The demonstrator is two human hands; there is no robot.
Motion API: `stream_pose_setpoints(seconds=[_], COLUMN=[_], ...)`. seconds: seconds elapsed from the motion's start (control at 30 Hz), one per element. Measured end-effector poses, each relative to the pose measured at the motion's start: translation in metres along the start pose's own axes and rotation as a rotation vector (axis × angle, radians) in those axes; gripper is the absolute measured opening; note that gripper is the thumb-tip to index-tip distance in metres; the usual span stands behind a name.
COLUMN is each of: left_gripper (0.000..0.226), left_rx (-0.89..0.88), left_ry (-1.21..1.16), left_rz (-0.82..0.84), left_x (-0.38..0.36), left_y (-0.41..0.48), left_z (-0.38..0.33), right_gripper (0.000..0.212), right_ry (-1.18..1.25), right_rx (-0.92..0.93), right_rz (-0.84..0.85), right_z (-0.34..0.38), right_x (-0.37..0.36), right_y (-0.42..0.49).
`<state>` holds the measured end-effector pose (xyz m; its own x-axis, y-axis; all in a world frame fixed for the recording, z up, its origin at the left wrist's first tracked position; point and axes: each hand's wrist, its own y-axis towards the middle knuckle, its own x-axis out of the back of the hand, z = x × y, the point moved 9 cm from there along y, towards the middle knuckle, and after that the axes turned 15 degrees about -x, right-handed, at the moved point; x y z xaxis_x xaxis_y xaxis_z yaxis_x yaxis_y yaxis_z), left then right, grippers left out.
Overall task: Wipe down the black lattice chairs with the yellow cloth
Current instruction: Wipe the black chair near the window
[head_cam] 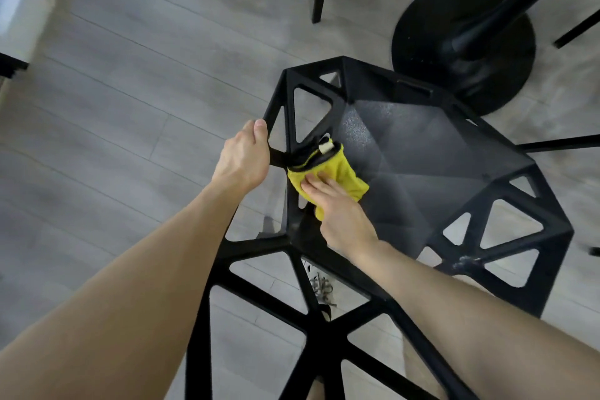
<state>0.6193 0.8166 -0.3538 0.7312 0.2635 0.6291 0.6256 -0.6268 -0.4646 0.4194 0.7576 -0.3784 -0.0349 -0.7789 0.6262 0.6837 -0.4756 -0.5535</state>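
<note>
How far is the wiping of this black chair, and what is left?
Done: no part can be told as clean. In hand: the right hand presses the yellow cloth against a left side bar of the black lattice chair, while the left hand grips its rim. Left: a pale smudge shows on the right side lattice, so that side probably awaits wiping.

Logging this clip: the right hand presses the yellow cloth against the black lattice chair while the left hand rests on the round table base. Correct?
In the head view the left hand grips the rim of the black lattice chair, not the round black table base. The right hand does press the yellow cloth.
</note>
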Motion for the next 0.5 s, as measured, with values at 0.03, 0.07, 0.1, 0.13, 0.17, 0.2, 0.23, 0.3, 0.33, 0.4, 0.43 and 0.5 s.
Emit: stream_pose_setpoints(seconds=[0.03,0.07,0.1,0.13,0.17,0.2,0.23,0.3,0.33,0.4,0.43,0.5], left_gripper=[0.054,0.054,0.054,0.054,0.054,0.054,0.053,0.053,0.053,0.054,0.054,0.053], left_rx=[-0.003,-0.001,0.001,0.005,0.004,0.004,0.004,0.006,0.001,-0.001,0.002,-0.005], left_ry=[0.007,0.013,0.016,0.022,0.034,0.045,0.050,0.052,0.054,0.040,0.034,0.027], left_rz=[-0.003,-0.005,-0.006,-0.008,-0.013,-0.015,-0.013,-0.009,-0.008,-0.006,-0.006,-0.008], left_x=[0.001,0.002,0.002,0.002,0.002,0.003,0.004,0.003,0.003,0.003,0.002,0.003], left_y=[0.000,0.001,0.001,0.001,0.001,0.001,0.001,0.002,0.002,0.002,0.001,0.001], left_z=[0.000,0.000,0.001,0.002,0.002,0.002,0.001,0.002,0.002,0.001,0.002,0.001], right_gripper=[0.073,0.064,0.057,0.053,0.052,0.053,0.058,0.071,0.073,0.068,0.065,0.058], right_ry=[0.101,0.256,0.417,0.531,0.559,0.515,0.428,0.202,0.119,0.038,0.046,0.203], right_rx=[-0.129,-0.324,-0.525,-0.646,-0.646,-0.535,-0.396,-0.244,-0.215,-0.194,-0.219,-0.478], right_rz=[-0.051,-0.128,-0.210,-0.288,-0.341,-0.359,-0.349,-0.282,-0.207,0.007,0.088,0.116], right_z=[-0.009,-0.020,-0.029,-0.030,-0.016,0.007,0.031,0.046,0.038,0.012,-0.004,-0.045], right_x=[0.010,0.022,0.033,0.039,0.044,0.045,0.041,0.013,-0.004,-0.026,-0.026,-0.004], right_y=[0.000,0.002,0.007,0.013,0.024,0.036,0.043,0.037,0.024,-0.007,-0.020,-0.024])
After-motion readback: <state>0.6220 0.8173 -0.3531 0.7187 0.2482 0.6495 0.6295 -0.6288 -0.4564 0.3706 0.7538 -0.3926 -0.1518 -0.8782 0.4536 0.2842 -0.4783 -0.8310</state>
